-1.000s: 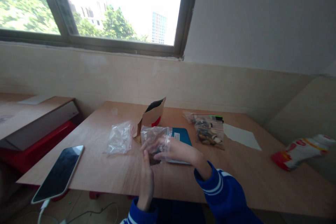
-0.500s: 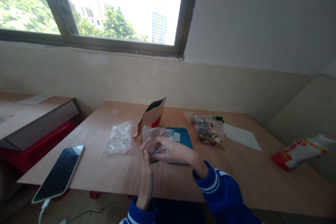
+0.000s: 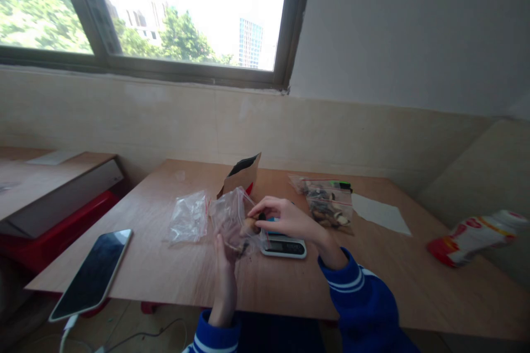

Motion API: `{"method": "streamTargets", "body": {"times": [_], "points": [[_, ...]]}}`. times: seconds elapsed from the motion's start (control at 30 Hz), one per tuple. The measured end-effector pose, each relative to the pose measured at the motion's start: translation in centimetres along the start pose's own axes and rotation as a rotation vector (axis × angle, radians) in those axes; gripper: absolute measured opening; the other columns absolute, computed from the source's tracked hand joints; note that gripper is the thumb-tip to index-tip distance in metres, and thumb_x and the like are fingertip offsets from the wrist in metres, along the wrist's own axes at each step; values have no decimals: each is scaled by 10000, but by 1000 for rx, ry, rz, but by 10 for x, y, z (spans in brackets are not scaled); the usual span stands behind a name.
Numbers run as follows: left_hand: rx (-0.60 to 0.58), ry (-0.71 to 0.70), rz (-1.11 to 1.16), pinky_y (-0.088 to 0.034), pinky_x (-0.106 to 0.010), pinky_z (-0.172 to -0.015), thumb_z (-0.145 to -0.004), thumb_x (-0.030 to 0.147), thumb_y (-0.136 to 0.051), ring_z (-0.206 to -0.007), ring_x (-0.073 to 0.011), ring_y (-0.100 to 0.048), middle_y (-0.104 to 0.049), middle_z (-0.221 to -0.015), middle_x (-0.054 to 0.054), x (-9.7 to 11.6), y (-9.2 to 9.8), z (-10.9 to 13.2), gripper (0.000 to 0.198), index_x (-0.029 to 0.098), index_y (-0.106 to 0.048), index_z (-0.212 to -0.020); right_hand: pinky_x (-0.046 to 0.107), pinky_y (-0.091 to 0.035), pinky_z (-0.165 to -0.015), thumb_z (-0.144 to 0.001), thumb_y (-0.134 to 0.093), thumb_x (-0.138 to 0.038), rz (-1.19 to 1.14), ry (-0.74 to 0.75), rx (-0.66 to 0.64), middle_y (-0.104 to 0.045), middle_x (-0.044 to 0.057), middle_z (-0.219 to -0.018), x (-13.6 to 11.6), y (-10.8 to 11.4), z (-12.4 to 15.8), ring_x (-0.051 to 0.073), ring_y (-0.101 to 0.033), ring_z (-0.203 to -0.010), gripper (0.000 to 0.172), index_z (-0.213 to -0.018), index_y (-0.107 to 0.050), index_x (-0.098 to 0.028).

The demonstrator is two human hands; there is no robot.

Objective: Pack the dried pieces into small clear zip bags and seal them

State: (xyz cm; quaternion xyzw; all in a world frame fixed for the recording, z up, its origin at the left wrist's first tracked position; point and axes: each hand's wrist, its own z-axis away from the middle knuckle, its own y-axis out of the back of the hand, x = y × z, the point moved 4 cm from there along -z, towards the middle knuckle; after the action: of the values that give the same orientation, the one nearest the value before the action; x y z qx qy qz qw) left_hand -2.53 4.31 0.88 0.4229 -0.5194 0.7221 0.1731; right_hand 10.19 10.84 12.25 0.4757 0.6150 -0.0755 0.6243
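My left hand [image 3: 226,265] rises from below the table edge and grips the lower part of a clear zip bag [image 3: 229,218], holding it upright above the wooden table [image 3: 174,270]. At the bag's mouth, my right hand [image 3: 285,218] pinches a small brownish piece [image 3: 249,225] between thumb and fingers. A small digital scale [image 3: 285,244] with a blue top lies on the table just under the right hand. Dark bits show inside the bag near its bottom.
A second clear bag [image 3: 188,218] lies left of the held one. A brown paper pouch [image 3: 241,175] stands open behind. A filled bag of mixed pieces [image 3: 329,204], white paper [image 3: 379,212], a red-white packet [image 3: 476,237] sit right. A phone [image 3: 93,273] lies at the left edge.
The right hand came off the bag's front and moved right to its mouth, now pinching a small piece. The bag tipped left and upright, uncovering the scale's display.
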Motion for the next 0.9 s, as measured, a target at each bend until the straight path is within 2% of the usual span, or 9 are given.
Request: {"method": "streamTargets", "body": {"times": [0.1,0.2,0.3,0.37,0.53,0.63,0.73,0.8,0.9], "points": [[32,43,-8,-495,-394,-890,-837,625,-463,-1118,-276,-607,-654,-1217,-127,2,4,0,622,215,-547,-1297,308,-531,-864,-784,-695,-278,-151,72,117,-669,64,-1039,-6,19,-4,176,-642,-976,231,-992,-685,-177],[55,31,-37,-510,-359,-808,-842,639,-441,-1086,-266,-616,-654,-1212,-122,6,7,2,627,241,-522,-1320,332,-527,-900,-779,-703,-292,-200,162,325,-684,60,-1059,-13,40,-21,176,-645,-988,250,-1004,-669,-188],[48,32,-51,-509,-342,-767,-843,643,-435,-1043,-258,-630,-660,-1189,-130,6,8,3,641,234,-507,-1331,330,-521,-909,-806,-669,-262,-96,281,515,-682,51,-1064,-22,56,-47,167,-645,-982,208,-1005,-664,-201],[50,31,-51,-507,-339,-771,-848,640,-431,-1038,-252,-632,-657,-1193,-129,5,8,3,643,233,-493,-1342,323,-512,-909,-830,-629,-219,46,354,554,-677,49,-1047,-26,61,-66,167,-636,-993,165,-989,-671,-202],[58,5,-60,-509,-309,-734,-859,642,-407,-998,-229,-646,-672,-1169,-106,11,8,4,650,273,-423,-1394,339,-498,-887,-832,-556,-112,356,346,291,-708,51,-954,-16,51,-96,182,-648,-940,179,-917,-699,-178],[65,2,-49,-509,-300,-727,-868,628,-406,-968,-215,-653,-679,-1154,-96,16,9,4,648,290,-380,-1420,362,-441,-998,-847,-522,-113,378,329,267,-680,62,-1123,-10,45,-91,184,-608,-1087,258,-1042,-671,-195],[70,-3,-51,-506,-292,-748,-882,617,-387,-996,-208,-643,-679,-1155,-90,17,11,2,625,290,-386,-1415,362,-376,-1070,-847,-505,-103,314,364,371,-612,72,-1235,-18,44,-72,177,-525,-1209,302,-1102,-635,-199],[61,-11,-71,-501,-290,-767,-883,623,-377,-1026,-208,-633,-674,-1172,-85,16,12,1,621,289,-399,-1406,344,-439,-993,-858,-488,-109,189,351,378,-639,69,-1122,-26,43,-58,169,-575,-1108,241,-1028,-638,-190],[33,-33,-100,-495,-303,-813,-884,630,-365,-1051,-208,-629,-665,-1204,-81,15,11,0,625,281,-410,-1401,297,-510,-818,-896,-481,-180,-38,250,166,-654,41,-904,-33,32,-41,143,-629,-869,135,-925,-613,-174]]}}
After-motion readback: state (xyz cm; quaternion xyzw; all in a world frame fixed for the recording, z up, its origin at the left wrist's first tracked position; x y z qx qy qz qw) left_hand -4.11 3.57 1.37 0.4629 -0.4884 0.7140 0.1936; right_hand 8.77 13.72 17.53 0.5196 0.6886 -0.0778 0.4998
